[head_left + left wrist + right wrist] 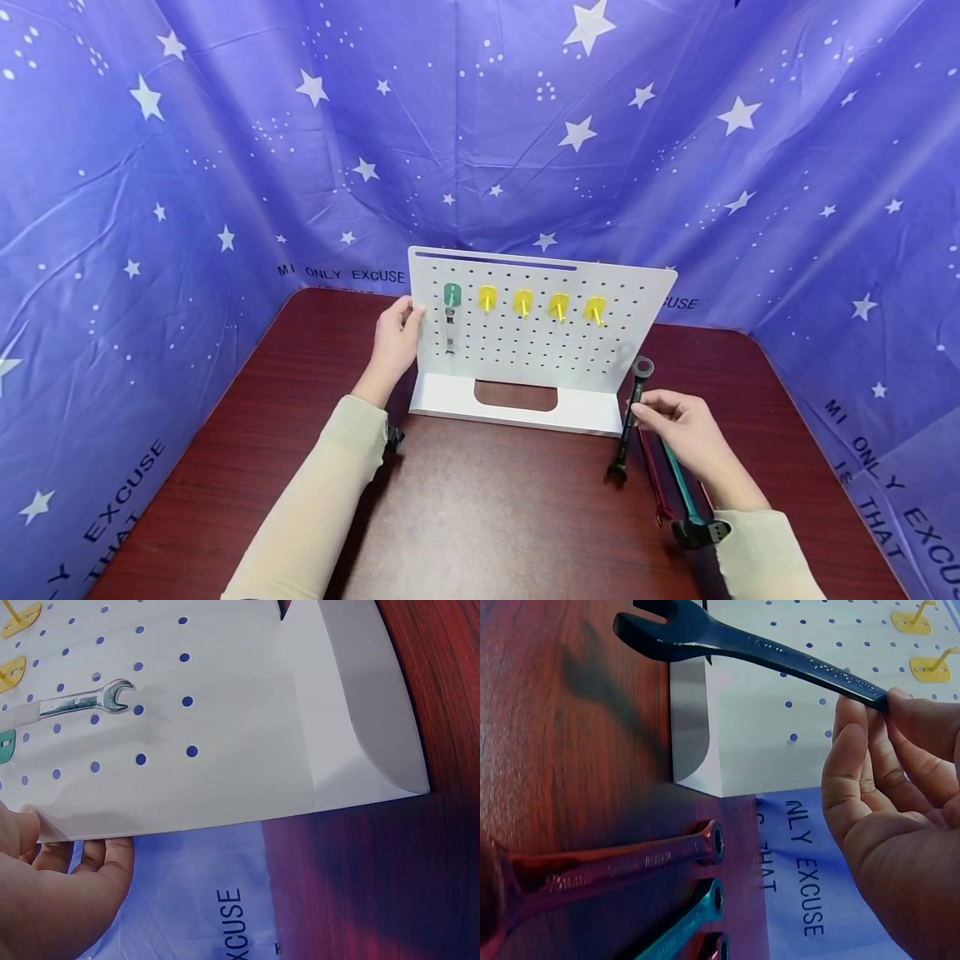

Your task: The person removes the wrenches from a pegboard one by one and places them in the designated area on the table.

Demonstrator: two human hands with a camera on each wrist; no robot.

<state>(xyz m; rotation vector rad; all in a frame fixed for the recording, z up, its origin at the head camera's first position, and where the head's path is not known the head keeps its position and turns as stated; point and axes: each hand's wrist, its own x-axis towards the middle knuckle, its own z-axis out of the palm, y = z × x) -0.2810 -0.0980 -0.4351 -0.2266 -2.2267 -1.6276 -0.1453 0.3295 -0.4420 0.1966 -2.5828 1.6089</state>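
My left hand [397, 340] grips the left edge of a white pegboard stand [517, 354], thumb in front and fingers behind. A silver wrench [86, 702] hangs from the green hook [452, 295] near that edge. In my right hand [686, 433] a black combination wrench [628, 425] is pinched between thumb and fingers. It is tilted, ring end up, beside the board's right edge and above the table. Below that hand lie a red wrench [615, 866] and a teal wrench [686, 926], with part of another red wrench [716, 949] at the right wrist view's bottom edge.
Yellow hooks [522, 303] run in a row across the pegboard to the right of the green one. The stand rests on a dark red wooden table [465, 500]. Behind and at both sides hangs a purple star-print cloth [480, 125].
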